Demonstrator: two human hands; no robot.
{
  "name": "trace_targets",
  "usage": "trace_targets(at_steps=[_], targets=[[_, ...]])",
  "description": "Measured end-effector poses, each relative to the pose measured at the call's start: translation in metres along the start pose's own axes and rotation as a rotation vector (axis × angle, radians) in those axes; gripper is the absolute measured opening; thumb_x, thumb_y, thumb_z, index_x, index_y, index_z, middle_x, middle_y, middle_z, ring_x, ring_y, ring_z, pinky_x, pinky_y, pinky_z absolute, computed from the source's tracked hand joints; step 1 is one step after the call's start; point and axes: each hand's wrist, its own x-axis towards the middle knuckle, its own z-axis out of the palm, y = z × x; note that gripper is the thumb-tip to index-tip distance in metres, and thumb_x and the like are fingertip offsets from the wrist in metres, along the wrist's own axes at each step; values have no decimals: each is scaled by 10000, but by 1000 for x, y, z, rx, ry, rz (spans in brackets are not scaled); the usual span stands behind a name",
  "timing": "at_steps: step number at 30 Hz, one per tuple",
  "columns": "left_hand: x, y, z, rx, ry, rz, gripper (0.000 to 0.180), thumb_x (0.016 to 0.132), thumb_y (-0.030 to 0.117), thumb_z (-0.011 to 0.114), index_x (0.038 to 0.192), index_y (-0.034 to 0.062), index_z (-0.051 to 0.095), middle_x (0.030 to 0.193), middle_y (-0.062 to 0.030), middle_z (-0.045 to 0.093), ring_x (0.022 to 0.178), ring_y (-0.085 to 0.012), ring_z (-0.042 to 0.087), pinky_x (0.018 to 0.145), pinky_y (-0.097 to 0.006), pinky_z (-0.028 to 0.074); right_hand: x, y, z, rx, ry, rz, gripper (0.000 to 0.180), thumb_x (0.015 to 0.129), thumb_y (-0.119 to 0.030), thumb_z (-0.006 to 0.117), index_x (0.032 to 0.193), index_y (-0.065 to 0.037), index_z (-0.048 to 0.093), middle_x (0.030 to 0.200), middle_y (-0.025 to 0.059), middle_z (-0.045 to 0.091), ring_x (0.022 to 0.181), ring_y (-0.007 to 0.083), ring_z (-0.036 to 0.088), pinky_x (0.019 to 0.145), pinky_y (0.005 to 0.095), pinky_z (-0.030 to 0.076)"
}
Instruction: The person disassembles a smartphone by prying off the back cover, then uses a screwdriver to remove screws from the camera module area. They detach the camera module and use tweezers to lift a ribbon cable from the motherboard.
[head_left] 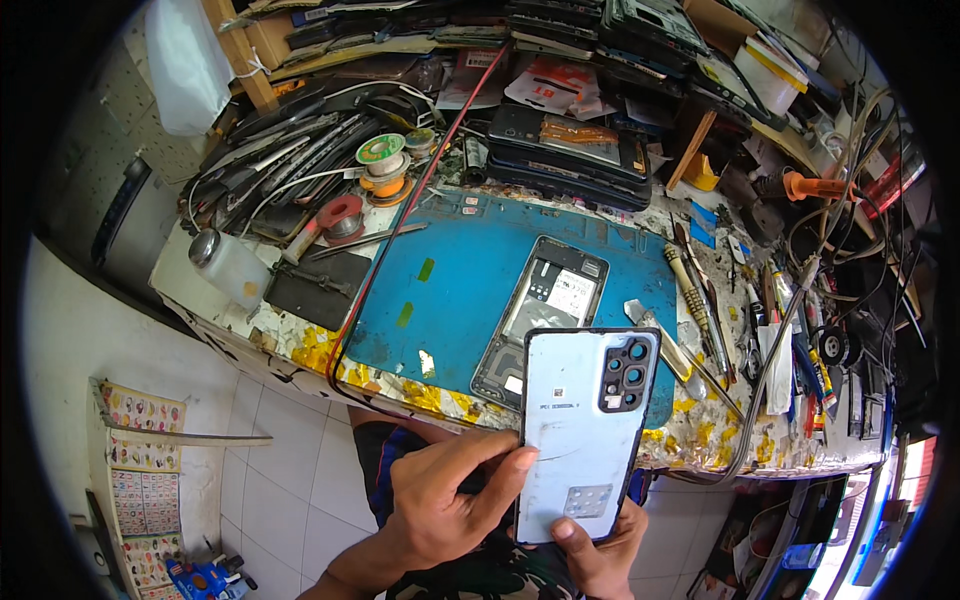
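Observation:
A pale blue-white phone back cover (572, 450) with a dark rim and camera openings at its upper right is held up over the bench's near edge. My right hand (605, 550) grips its bottom, thumb pressed on the pale face. At the cover's left edge, my left hand (450, 495) is closed in a pinch; one fingertip laps over the edge. Behind the cover lies an opened phone body (550, 300), its inside facing up, with its lower right part hidden. It rests on a blue work mat (430, 290).
Left of the mat stand a clear bottle (228, 265) and solder spools (383, 165). A red cable (430, 170) crosses the mat. Stacked phones (570, 160) fill the back. Tweezers, a brush (690, 285) and loose cables crowd the right side.

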Motion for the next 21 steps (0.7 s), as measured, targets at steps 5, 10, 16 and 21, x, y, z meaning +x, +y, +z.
trace_targets(at_steps=[5, 10, 16, 21], targets=[[2, -4, 1, 116, 17, 95, 87, 908, 16, 681, 942, -57, 648, 791, -176, 698, 661, -295, 699, 580, -333, 526, 1, 0, 0, -8, -42, -5, 243, 903, -57, 736, 1089, 92, 688, 933, 120, 747, 834, 132, 693, 769, 281, 562], [4, -5, 1, 179, 30, 119, 53, 919, 1, 642, 888, -39, 627, 743, -159, 665, 617, -301, 665, 563, -355, 509, 2, 0, 1, -64, -71, -55, 232, 907, -51, 729, 1067, 108, 675, 923, 131, 739, 815, 142, 697, 718, 279, 577], [1, -7, -3, 104, 19, 70, 97, 933, 28, 634, 863, -36, 613, 727, -149, 645, 599, -296, 644, 545, -342, 487, 0, -4, 0, 154, -98, 154, 278, 937, -62, 688, 1100, 141, 588, 867, 188, 715, 699, 218, 727, 533, 273, 583], [-3, -13, -3, -67, 37, 65, 119, 942, 51, 630, 861, -34, 606, 729, -138, 645, 582, -252, 643, 536, -318, 473, -1, -6, -3, 172, -125, 177, 278, 944, -69, 684, 1098, 137, 581, 841, 184, 711, 675, 212, 728, 529, 259, 570]])
